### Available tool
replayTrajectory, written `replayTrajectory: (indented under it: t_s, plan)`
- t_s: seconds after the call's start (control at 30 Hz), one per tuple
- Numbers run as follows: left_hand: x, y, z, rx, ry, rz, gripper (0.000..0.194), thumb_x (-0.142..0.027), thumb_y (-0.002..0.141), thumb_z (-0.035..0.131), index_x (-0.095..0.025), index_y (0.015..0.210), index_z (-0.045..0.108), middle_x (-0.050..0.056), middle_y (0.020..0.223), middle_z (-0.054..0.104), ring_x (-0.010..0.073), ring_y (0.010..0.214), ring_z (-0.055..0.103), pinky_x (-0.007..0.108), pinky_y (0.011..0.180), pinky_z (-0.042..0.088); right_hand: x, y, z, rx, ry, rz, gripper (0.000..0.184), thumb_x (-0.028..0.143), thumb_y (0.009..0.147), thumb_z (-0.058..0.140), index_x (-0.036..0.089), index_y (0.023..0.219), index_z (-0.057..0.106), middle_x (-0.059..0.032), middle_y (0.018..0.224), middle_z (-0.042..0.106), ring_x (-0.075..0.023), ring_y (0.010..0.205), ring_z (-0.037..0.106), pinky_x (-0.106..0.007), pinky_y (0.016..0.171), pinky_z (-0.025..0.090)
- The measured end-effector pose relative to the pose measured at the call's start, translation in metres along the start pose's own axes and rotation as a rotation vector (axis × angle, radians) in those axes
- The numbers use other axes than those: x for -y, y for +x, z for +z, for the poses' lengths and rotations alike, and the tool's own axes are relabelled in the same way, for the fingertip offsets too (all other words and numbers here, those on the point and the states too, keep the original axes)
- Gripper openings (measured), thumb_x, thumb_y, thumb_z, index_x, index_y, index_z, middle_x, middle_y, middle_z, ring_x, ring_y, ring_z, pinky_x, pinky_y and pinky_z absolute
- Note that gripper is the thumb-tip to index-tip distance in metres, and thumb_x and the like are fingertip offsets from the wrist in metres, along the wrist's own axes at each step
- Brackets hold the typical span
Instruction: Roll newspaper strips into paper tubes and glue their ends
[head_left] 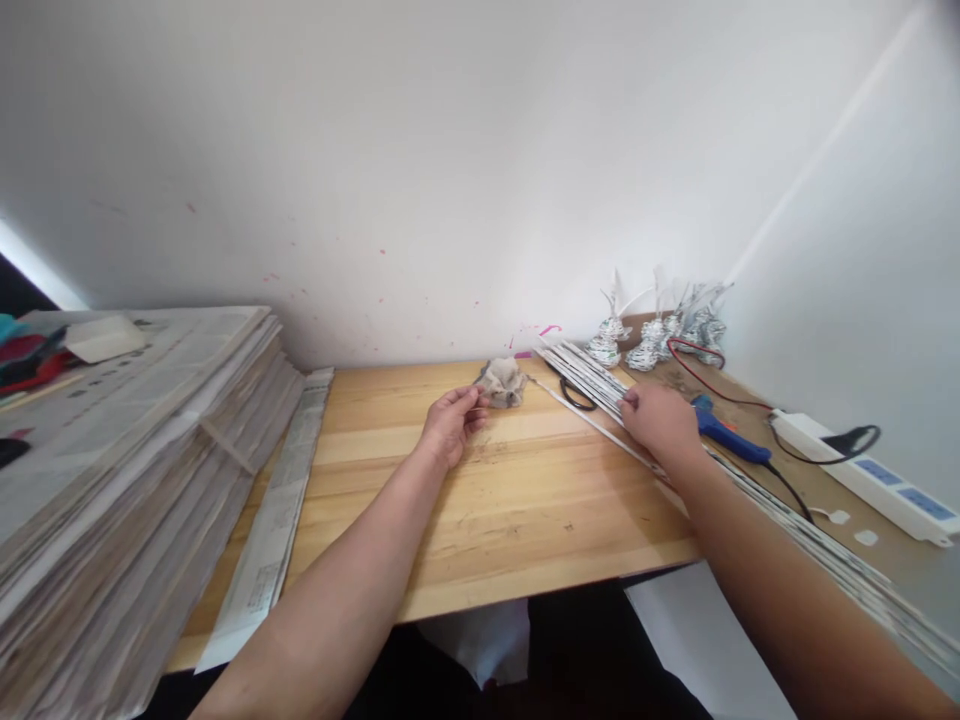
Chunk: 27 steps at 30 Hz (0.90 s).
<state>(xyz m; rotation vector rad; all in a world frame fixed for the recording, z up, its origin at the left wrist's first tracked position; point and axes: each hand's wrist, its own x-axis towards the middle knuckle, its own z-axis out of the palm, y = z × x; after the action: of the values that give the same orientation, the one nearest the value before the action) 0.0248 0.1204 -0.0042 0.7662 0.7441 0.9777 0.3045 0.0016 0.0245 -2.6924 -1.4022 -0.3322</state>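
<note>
My left hand (452, 421) rests on the wooden table (480, 510), fingers curled, with the fingertips touching a small crumpled grey paper flower (502, 381). My right hand (660, 421) lies on a bundle of long rolled newspaper sticks (581, 372), fingers bent over them and gripping at least one. The sticks run diagonally from the wall past my right forearm toward the lower right.
A tall stack of newspapers (127, 450) fills the left, with a folded strip (277, 510) beside it. Several small finished paper figures (660, 335) stand at the wall. A blue glue gun (724, 430), black scissors (574, 395) and a white power strip (870, 475) lie right.
</note>
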Motion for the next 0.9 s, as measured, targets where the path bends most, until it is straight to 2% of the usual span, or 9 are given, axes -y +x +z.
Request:
replayTrajectory:
  t_s: [0.07,0.13,0.23,0.33,0.43,0.57,0.67,0.77,0.9]
  plan:
    - [0.0,0.0,0.001,-0.012,-0.003,0.008,0.008,-0.017,0.081,0.068,-0.012,0.087,0.066,0.002,0.067,0.066,0.0063,0.048,0.056,0.017,0.047,0.046,-0.003,-0.003,0.0,-0.023,-0.008,0.004,0.028,0.034,0.085,0.05,0.019,0.092,0.073,-0.0167,0.091,0.072,-0.0324,0.084,0.065,-0.037,0.064,0.04]
    - [0.001,0.0,0.001,-0.022,-0.004,0.024,0.009,-0.018,0.08,0.069,-0.012,0.085,0.066,0.002,0.065,0.065,0.0069,0.048,0.056,0.018,0.047,0.045,-0.004,-0.006,-0.001,-0.105,-0.015,-0.005,0.028,0.034,0.082,0.052,0.017,0.094,0.072,-0.0193,0.094,0.071,-0.0341,0.084,0.064,-0.038,0.063,0.04]
    - [0.002,0.002,0.001,-0.027,0.001,0.066,0.012,-0.02,0.078,0.071,-0.011,0.084,0.067,0.003,0.064,0.065,0.0072,0.049,0.055,0.019,0.048,0.044,0.011,-0.008,-0.001,-0.27,0.1,-0.139,0.028,0.035,0.083,0.052,0.016,0.095,0.069,-0.0185,0.093,0.07,-0.0322,0.085,0.062,-0.039,0.067,0.04]
    - [0.004,0.004,-0.001,-0.042,0.032,0.133,0.019,-0.028,0.075,0.075,-0.011,0.079,0.068,0.002,0.06,0.064,0.0071,0.049,0.053,0.019,0.048,0.04,0.047,-0.015,0.001,-0.159,0.347,-0.285,0.022,0.039,0.084,0.054,0.02,0.082,0.066,-0.0101,0.076,0.07,-0.0242,0.071,0.061,-0.033,0.063,0.039]
    - [0.005,0.007,-0.003,-0.048,0.134,0.219,0.033,-0.045,0.074,0.073,-0.013,0.071,0.065,0.001,0.055,0.06,0.007,0.046,0.05,0.02,0.048,0.037,0.09,-0.028,0.006,-0.038,0.45,-0.448,0.029,0.045,0.087,0.05,0.022,0.073,0.06,-0.0046,0.066,0.066,-0.0193,0.059,0.057,-0.03,0.057,0.034]
    - [0.006,0.01,-0.007,-0.088,0.258,0.293,0.045,-0.057,0.077,0.064,-0.014,0.063,0.062,0.0,0.05,0.056,0.0079,0.044,0.048,0.021,0.047,0.036,0.127,-0.04,0.019,-0.03,0.497,-0.629,0.035,0.043,0.093,0.041,0.022,0.067,0.05,-0.0035,0.062,0.061,-0.0181,0.057,0.054,-0.029,0.056,0.031]
    - [0.006,0.011,-0.012,-0.096,0.352,0.364,0.047,-0.06,0.078,0.062,-0.015,0.062,0.062,0.0,0.05,0.055,0.0082,0.045,0.047,0.021,0.048,0.036,0.131,-0.039,0.028,-0.012,0.546,-0.697,0.033,0.041,0.094,0.039,0.022,0.069,0.049,-0.0043,0.064,0.061,-0.0193,0.062,0.056,-0.029,0.059,0.033]
    - [0.005,0.011,-0.012,-0.057,0.452,0.444,0.045,-0.058,0.08,0.059,-0.016,0.065,0.063,0.0,0.052,0.056,0.0091,0.048,0.049,0.021,0.051,0.039,0.127,-0.033,0.033,0.002,0.588,-0.682,0.033,0.043,0.092,0.042,0.022,0.069,0.053,-0.0035,0.061,0.06,-0.019,0.06,0.056,-0.029,0.058,0.033]
    - [0.0,-0.004,0.001,0.006,0.513,0.53,0.039,-0.05,0.087,0.053,-0.015,0.077,0.067,0.002,0.06,0.061,0.009,0.053,0.052,0.021,0.057,0.043,0.122,-0.026,0.036,0.027,0.632,-0.65,0.032,0.045,0.089,0.045,0.022,0.075,0.062,-0.003,0.06,0.061,-0.0183,0.057,0.055,-0.028,0.058,0.035]
